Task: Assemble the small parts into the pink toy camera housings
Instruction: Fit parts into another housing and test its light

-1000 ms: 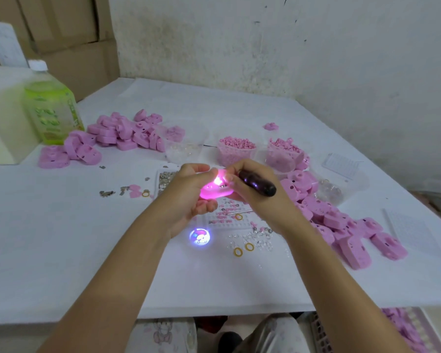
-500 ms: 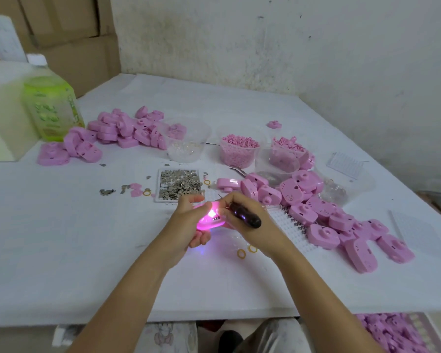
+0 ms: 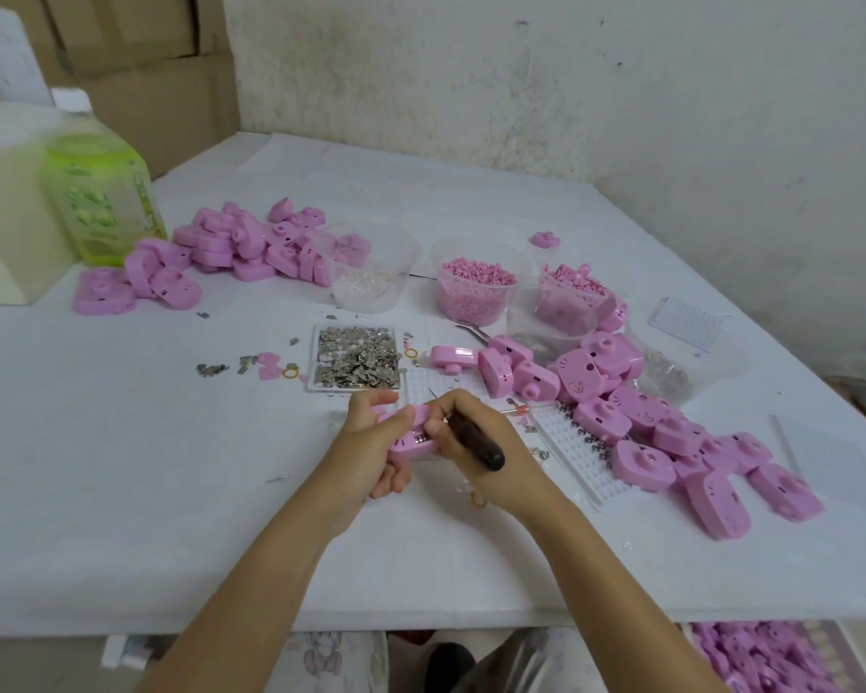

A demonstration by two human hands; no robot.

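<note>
My left hand (image 3: 371, 442) grips a pink toy camera housing (image 3: 411, 435) just above the white table, its open side turned up. My right hand (image 3: 476, 450) holds a dark-handled tool (image 3: 476, 445), whose thin metal tip points up to the left past the housing. The fingers of that hand also touch the housing's right end. A small tray of metal contacts (image 3: 355, 356) lies just beyond my hands. Loose pink housings (image 3: 641, 422) are piled to the right, and another pile of them (image 3: 241, 242) sits at the far left.
Clear tubs stand beyond the tray: one with clear bits (image 3: 371, 275), one with pink pellets (image 3: 476, 287), one with pink parts (image 3: 571, 287). A white grid tray (image 3: 571, 442) lies right of my hands. A green bottle (image 3: 101, 202) stands far left. A bin of housings (image 3: 781, 657) sits below the table edge.
The light that glowed inside the housing has gone out. My hands and the housing have come lower and nearer to me, away from the tubs.
</note>
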